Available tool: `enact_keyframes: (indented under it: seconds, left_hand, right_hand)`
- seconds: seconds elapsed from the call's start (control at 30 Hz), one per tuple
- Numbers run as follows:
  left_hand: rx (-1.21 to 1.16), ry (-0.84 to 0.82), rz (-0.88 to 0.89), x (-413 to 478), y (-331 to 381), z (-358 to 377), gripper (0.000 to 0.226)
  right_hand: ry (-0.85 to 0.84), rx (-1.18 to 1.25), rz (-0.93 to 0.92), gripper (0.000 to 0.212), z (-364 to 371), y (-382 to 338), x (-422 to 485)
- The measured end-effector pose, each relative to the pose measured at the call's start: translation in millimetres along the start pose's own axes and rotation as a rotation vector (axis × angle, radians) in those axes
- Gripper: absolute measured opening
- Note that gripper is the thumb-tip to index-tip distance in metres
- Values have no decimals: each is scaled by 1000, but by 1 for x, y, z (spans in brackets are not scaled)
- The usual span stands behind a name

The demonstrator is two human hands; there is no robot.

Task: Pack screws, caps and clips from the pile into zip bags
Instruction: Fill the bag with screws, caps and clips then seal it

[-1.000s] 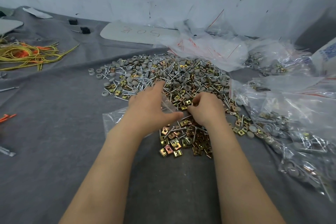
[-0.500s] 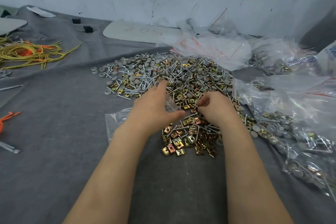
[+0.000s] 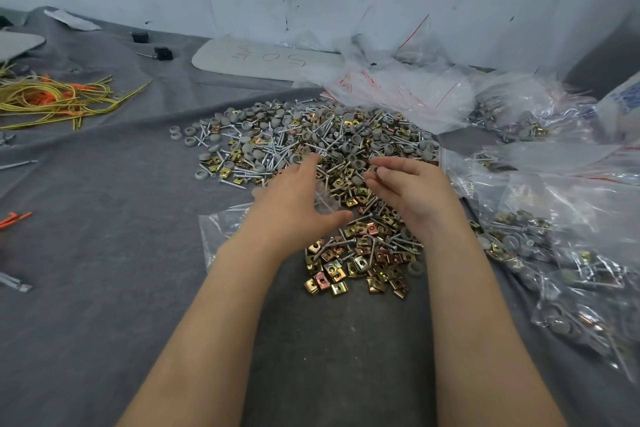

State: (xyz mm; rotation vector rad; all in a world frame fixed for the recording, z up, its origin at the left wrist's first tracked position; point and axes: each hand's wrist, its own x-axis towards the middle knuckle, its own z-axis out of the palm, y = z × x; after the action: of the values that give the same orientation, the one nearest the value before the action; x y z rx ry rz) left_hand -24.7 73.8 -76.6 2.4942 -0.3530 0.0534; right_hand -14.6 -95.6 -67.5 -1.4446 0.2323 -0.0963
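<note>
The right hand (image 3: pixel 415 194) has been lifted off the clips (image 3: pixel 360 263), where it was curled a moment ago. It is now carried toward the mouth of the bag (image 3: pixel 221 236), fingers nearly straight and closed toward the thumb. Whether a piece is pinched there cannot be told.

The bag is laid on the cloth (image 3: pixel 104 253) at the near left edge of the pile (image 3: pixel 311 139), under the left hand (image 3: pixel 294 204). That hand is spread, thumb wide of the fingers, and the bag's crumpled mouth is seen in the gap. A drop into the bag is judged to be next, with most of the picking left to be done.

One bag is being filled and one pile is seen. The screws (image 3: pixel 273 158), caps (image 3: pixel 247 149) and clips are too many to be counted. The filled bags (image 3: pixel 554 253) at the right overlap, so no count is given. Two blocks (image 3: pixel 162 53), one board (image 3: pixel 266 57) and one tangle of cords (image 3: pixel 52 100) are seen farther off.
</note>
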Motion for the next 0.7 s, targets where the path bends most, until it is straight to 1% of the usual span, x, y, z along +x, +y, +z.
enact_keyframes:
  seconds: [0.1, 0.23, 0.37, 0.4, 0.43, 0.47, 0.53, 0.57, 0.6, 0.7]
  left_hand:
    - [0, 3, 10, 1, -1, 1, 95]
    - [23, 1, 21, 1, 0, 4, 96]
    - [17, 13, 22, 2, 2, 6, 89]
    - [14, 16, 21, 2, 2, 6, 89]
    - [14, 18, 20, 1, 1, 6, 90]
    - [17, 19, 20, 1, 1, 5, 92]
    - [19, 19, 18, 1, 1, 5, 93]
    - [16, 17, 18, 1, 1, 5, 93]
    - [14, 16, 18, 1, 1, 5, 93]
    - [14, 15, 20, 0, 2, 5, 94]
  right_hand:
    - [-12, -18, -14, 20, 2, 1, 0]
    - [-28, -145, -93, 15, 9, 4, 2]
    - [-217, -252, -117, 13, 22, 6, -1]
    - [-226, -265, -120, 14, 22, 6, -1]
    - [-186, -289, -131, 14, 20, 6, 0]
    - [-94, -352, -157, 14, 16, 6, 2]
    - [131, -613, -232, 13, 6, 8, 5]
    - [199, -760, -259, 13, 2, 10, 6]
    - [220, -876, -268, 14, 1, 12, 7]
    - [153, -1105, -196, 22, 10, 20, 9]
